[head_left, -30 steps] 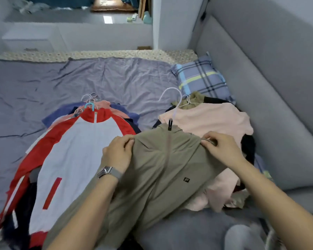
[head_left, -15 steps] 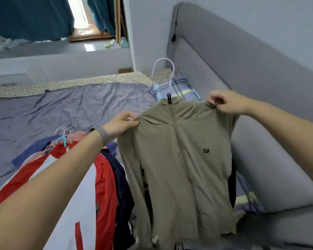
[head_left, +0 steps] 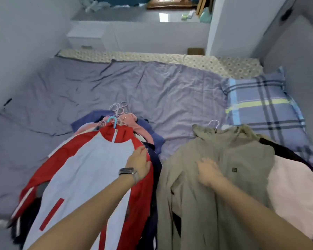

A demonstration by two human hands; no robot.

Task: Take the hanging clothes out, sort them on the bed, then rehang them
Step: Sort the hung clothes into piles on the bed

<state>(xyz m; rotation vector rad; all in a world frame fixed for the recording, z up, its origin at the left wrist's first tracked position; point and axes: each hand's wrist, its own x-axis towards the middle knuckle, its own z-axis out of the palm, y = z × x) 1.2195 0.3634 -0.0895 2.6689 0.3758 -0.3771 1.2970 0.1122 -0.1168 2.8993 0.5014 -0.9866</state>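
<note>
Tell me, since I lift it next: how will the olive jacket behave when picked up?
Likely floppy: the olive jacket lies creased over the right pile. Probably light, being thin cloth. Its hanger at the collar should keep the shoulders spread, while the sleeves would dangle.

Two heaps of clothes on the bed [head_left: 170, 91]: one toward the left edge, topped by one red and white jacket [head_left: 83, 170]; one toward the right edge, topped by one olive jacket [head_left: 224, 177]. One plaid pillow [head_left: 260, 105] at the far right corner. One blue hanger hook [head_left: 112, 120] among a cluster of pale hooks [head_left: 118, 108] too tangled to count; one white hook [head_left: 213, 123] over the olive collar. Two hands: left hand [head_left: 139, 164], right hand [head_left: 208, 171]. One wristwatch [head_left: 127, 171]. Garments lower in each heap uncountable.
</note>
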